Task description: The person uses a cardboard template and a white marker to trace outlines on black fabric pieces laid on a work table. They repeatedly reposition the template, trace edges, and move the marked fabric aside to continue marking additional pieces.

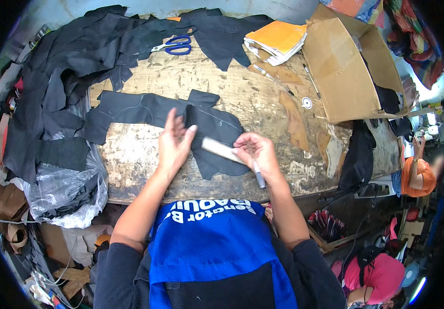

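Note:
A black sheet of leather-like material [142,109] lies across the wooden table in front of me, with thin pale lines drawn on it. My left hand [175,141] hovers at the sheet's near edge, fingers apart and holding nothing. Closed fingers of my right hand [259,153] grip a whitish strip [221,149], slightly blurred, by its right end, over the right part of the sheet. A light-coloured pen [259,176] is also tucked in that hand, its darker end pointing down toward me.
Heaped black material [72,67] covers the table's left side, above a clear plastic bag [70,198]. Blue-handled scissors [176,45] lie at the back. A yellow-topped stack [278,36], a cardboard box [340,67] and tan scraps [295,123] are to the right. Other people sit beyond.

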Tool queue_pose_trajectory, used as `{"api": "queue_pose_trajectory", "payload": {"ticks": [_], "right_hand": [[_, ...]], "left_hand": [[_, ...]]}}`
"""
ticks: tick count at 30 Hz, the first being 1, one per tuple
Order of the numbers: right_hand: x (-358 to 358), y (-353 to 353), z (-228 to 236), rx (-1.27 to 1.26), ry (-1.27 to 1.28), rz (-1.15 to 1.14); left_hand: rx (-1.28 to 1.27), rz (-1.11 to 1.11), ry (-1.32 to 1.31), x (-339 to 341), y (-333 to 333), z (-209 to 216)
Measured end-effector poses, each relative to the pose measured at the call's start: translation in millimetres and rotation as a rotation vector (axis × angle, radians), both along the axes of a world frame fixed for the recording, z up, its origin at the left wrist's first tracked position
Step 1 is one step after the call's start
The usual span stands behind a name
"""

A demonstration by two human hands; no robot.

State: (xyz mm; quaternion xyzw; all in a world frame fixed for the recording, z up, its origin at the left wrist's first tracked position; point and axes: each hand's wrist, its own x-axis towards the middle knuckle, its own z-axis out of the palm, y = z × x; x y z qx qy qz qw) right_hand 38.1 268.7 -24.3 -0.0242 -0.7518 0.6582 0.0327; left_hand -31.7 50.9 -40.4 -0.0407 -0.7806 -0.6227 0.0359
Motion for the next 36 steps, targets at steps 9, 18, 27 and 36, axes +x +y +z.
{"api": "queue_pose_trajectory", "payload": {"ticks": [9,18,27,36], "right_hand": [[20,34,5,-0.13,-0.049,-0.327],[30,14,8,-0.13,0.052,-0.317],[9,-50,-5,-0.068,-0.013,0.027],[-16,-72,3,0.308,0.219,0.171]], "left_hand": [[-0.634,-0.868,0.44,81,9,31],[-0.792,-1.017,0.303,75,6,25],[-0.739,-1.007,0.29,75,4,24],[-0.775,-1.075,0.193,73,1,23]]}}
